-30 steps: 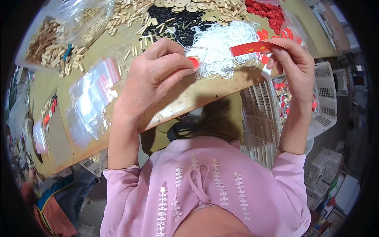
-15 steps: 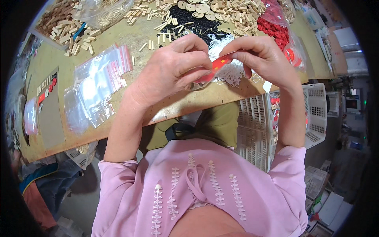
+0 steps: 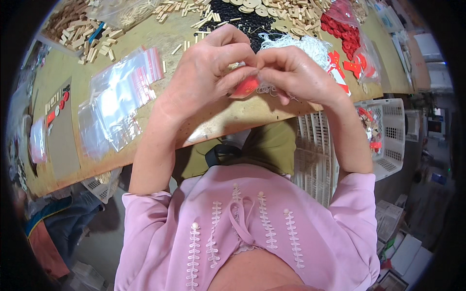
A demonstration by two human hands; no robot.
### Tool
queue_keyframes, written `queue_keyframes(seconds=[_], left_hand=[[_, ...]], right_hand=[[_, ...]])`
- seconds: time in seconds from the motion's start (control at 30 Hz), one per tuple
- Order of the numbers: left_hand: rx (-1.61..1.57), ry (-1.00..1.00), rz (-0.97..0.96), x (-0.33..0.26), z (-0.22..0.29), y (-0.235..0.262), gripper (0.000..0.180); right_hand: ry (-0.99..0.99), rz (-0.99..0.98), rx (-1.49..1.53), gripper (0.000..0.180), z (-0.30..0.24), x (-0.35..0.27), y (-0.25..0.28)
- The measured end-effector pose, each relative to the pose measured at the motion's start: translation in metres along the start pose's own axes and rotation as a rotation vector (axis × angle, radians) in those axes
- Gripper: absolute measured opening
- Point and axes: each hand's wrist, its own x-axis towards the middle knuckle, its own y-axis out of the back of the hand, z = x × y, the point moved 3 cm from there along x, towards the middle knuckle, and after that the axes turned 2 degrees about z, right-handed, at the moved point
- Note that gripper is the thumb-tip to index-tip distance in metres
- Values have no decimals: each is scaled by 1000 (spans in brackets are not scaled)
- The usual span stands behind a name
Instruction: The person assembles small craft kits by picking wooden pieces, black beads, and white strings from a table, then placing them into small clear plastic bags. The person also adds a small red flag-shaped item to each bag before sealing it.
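Note:
Both hands meet over the table's near edge at a small clear plastic bag, with a red piece (image 3: 246,87) bearing yellow marks showing in it. My left hand (image 3: 206,72) is closed on the bag's left side, its fingers curled. At the bag's upper right, my right hand (image 3: 296,72) pinches with thumb and forefinger. Fingers hide much of the bag, and what else lies in it is hard to make out. Just beyond my right hand lies a bundle of white string (image 3: 310,47). Red strips (image 3: 357,67) lie to its right.
Flat zip bags (image 3: 121,92) are stacked left of my left arm, beside a brown card (image 3: 65,150) with sample parts. Along the back are wooden blocks (image 3: 90,41), black parts (image 3: 238,22), wooden discs (image 3: 250,6) and red discs (image 3: 342,36). A white basket (image 3: 391,140) stands at right.
The red strip, earlier stretched between both hands, now sits lower within the bag. My right hand has moved left to the bag's upper edge, uncovering red strips beside the string.

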Motion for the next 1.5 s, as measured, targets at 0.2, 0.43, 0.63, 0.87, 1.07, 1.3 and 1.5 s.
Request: queue_keyframes(seconds=[0.2,0.43,0.63,0.87,1.07,1.3,1.5], left_hand=[[9,31,-35,2,5,4,15],[-526,23,-400,1,18,-4,8],[-488,586,-28,-13,-19,-2,13],[-60,343,-225,4,-30,-57,13],[152,268,-271,17,-21,-98,16],[-66,449,-109,-2,-19,-52,10],[108,619,-185,-59,-32,12,10]], right_hand=[[5,69,254,23,17,-21,-12],[504,348,-180,10,16,-80,-35],[356,486,-296,21,34,-137,-46],[254,577,-268,19,63,-142,-60],[285,529,-249,12,75,-136,-68],[286,565,-246,10,83,-138,-68],[311,544,-227,9,73,-134,-68]])
